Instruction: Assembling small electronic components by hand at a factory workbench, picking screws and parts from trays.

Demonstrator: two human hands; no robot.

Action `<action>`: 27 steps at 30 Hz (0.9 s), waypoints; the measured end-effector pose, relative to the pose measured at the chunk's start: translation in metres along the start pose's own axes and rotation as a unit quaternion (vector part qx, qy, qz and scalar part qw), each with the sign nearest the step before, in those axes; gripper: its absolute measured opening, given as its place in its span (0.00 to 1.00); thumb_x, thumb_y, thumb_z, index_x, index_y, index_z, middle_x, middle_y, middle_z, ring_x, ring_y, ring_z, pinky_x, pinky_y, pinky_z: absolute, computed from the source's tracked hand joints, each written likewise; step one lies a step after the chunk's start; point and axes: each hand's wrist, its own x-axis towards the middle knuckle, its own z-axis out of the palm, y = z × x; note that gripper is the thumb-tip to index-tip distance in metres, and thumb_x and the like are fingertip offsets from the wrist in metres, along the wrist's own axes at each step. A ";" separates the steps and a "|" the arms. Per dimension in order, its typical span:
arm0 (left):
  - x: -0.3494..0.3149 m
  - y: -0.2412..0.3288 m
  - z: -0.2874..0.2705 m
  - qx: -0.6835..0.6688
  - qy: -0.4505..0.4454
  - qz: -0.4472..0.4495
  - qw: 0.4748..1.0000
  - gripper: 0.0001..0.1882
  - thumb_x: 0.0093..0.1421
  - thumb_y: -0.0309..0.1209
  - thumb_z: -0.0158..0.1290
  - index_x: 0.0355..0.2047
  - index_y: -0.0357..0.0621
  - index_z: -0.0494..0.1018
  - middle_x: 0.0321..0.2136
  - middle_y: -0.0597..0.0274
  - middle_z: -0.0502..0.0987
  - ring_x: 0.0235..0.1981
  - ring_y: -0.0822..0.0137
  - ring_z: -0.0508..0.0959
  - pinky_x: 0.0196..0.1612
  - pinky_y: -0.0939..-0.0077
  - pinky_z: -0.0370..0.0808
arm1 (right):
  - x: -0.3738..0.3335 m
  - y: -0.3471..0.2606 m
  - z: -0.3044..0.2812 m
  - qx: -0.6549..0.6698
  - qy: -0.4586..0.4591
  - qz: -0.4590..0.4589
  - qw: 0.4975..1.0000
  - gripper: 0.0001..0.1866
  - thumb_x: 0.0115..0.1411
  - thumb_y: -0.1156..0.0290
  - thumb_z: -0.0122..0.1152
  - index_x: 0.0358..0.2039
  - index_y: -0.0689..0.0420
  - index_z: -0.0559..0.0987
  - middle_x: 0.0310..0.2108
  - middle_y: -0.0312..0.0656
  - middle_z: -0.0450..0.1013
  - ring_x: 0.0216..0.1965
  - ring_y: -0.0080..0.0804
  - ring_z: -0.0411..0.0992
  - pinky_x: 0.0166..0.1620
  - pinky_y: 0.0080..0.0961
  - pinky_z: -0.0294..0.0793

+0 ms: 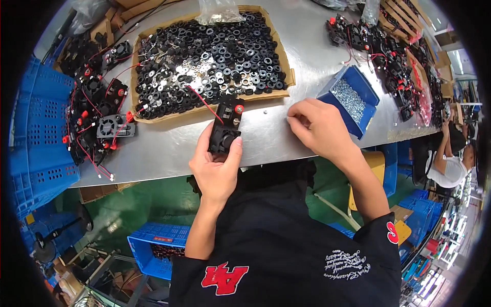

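My left hand grips the lower end of a black fan assembly, which has a red round part near its upper end and a red wire leading off it. It is held over the table's front edge. To the right, my right hand hovers above the metal tabletop with its fingers curled in. Whether anything small sits between those fingertips is hidden. Just beyond that hand stands a blue bin full of small shiny metal hardware. A tiny metal piece lies on the table between my hands.
A shallow cardboard tray of black and metal rings fills the back middle. Similar fan assemblies with red wires lie at left, beside a blue crate, and more pile up at right. Another person is at far right.
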 end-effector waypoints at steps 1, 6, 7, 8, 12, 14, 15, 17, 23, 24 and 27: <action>0.000 0.001 0.000 -0.001 -0.003 0.006 1.000 0.26 0.57 0.21 0.60 0.55 0.27 0.67 0.33 0.64 0.78 0.29 0.81 0.75 0.32 0.85 0.74 | 0.004 -0.003 0.001 -0.011 -0.029 -0.021 0.999 0.04 0.55 0.74 0.62 0.31 0.59 0.78 0.28 0.43 0.74 0.28 0.42 0.74 0.31 0.31 0.75; 0.002 0.005 0.000 -0.014 -0.010 -0.019 1.000 0.26 0.57 0.20 0.60 0.55 0.27 0.67 0.34 0.64 0.78 0.30 0.80 0.75 0.33 0.85 0.74 | 0.028 -0.013 0.018 -0.103 -0.049 -0.119 0.986 0.04 0.55 0.73 0.60 0.30 0.59 0.77 0.28 0.44 0.73 0.28 0.46 0.75 0.32 0.36 0.75; 0.002 0.005 -0.001 -0.022 -0.014 -0.029 0.999 0.25 0.57 0.20 0.60 0.55 0.27 0.67 0.34 0.64 0.78 0.31 0.80 0.75 0.33 0.85 0.75 | 0.033 -0.015 0.019 -0.116 -0.064 -0.123 0.984 0.04 0.55 0.73 0.59 0.30 0.58 0.76 0.28 0.45 0.73 0.29 0.47 0.75 0.32 0.38 0.75; 0.003 0.006 -0.002 -0.023 -0.010 -0.028 0.999 0.25 0.57 0.20 0.60 0.55 0.27 0.67 0.34 0.64 0.78 0.31 0.80 0.75 0.33 0.85 0.75 | 0.037 -0.018 0.018 -0.116 -0.066 -0.127 0.983 0.04 0.55 0.73 0.59 0.30 0.58 0.76 0.28 0.45 0.73 0.29 0.47 0.75 0.32 0.38 0.75; 0.002 0.007 -0.003 -0.048 -0.020 -0.033 0.998 0.25 0.57 0.20 0.60 0.54 0.27 0.67 0.35 0.63 0.78 0.32 0.79 0.75 0.35 0.84 0.75 | 0.052 -0.027 0.013 -0.182 -0.171 -0.125 0.960 0.05 0.52 0.75 0.55 0.29 0.62 0.77 0.30 0.49 0.75 0.33 0.48 0.77 0.36 0.39 0.78; 0.002 0.007 -0.004 -0.054 -0.020 -0.025 0.998 0.25 0.57 0.20 0.60 0.54 0.27 0.67 0.35 0.63 0.78 0.32 0.79 0.75 0.35 0.84 0.75 | 0.055 -0.027 0.014 -0.199 -0.196 -0.119 0.953 0.06 0.51 0.76 0.55 0.28 0.62 0.78 0.30 0.50 0.76 0.33 0.48 0.78 0.36 0.39 0.78; 0.002 0.007 -0.005 -0.054 -0.023 -0.029 0.998 0.25 0.57 0.20 0.60 0.54 0.27 0.67 0.35 0.63 0.78 0.33 0.79 0.76 0.35 0.84 0.75 | 0.057 -0.025 0.014 -0.216 -0.208 -0.134 0.944 0.05 0.52 0.75 0.55 0.28 0.62 0.78 0.30 0.49 0.75 0.32 0.47 0.77 0.35 0.39 0.77; 0.002 0.008 -0.006 -0.057 -0.026 -0.034 0.997 0.25 0.57 0.20 0.60 0.54 0.27 0.67 0.35 0.63 0.78 0.33 0.79 0.76 0.36 0.83 0.75 | 0.058 -0.024 0.014 -0.235 -0.222 -0.149 0.935 0.05 0.53 0.75 0.55 0.27 0.62 0.77 0.29 0.47 0.74 0.30 0.47 0.76 0.35 0.40 0.77; 0.003 0.007 -0.006 -0.068 -0.030 -0.027 0.997 0.25 0.57 0.20 0.60 0.54 0.26 0.66 0.36 0.62 0.78 0.33 0.78 0.76 0.37 0.83 0.76 | 0.063 -0.026 0.008 -0.264 -0.285 -0.163 0.907 0.07 0.51 0.73 0.56 0.26 0.63 0.77 0.27 0.48 0.75 0.30 0.46 0.76 0.35 0.39 0.76; 0.003 0.007 -0.006 -0.066 -0.031 -0.026 0.997 0.26 0.56 0.20 0.60 0.54 0.26 0.67 0.36 0.61 0.78 0.33 0.78 0.76 0.37 0.82 0.76 | 0.062 -0.028 0.008 -0.272 -0.285 -0.161 0.905 0.07 0.50 0.72 0.57 0.25 0.63 0.77 0.27 0.48 0.75 0.30 0.46 0.76 0.35 0.39 0.76; 0.003 0.006 -0.008 -0.062 -0.031 -0.026 0.997 0.26 0.56 0.20 0.60 0.54 0.26 0.67 0.36 0.61 0.79 0.33 0.78 0.77 0.37 0.82 0.76 | 0.059 -0.028 0.009 -0.270 -0.271 -0.164 0.909 0.07 0.48 0.71 0.58 0.24 0.63 0.77 0.26 0.48 0.74 0.30 0.47 0.76 0.35 0.40 0.75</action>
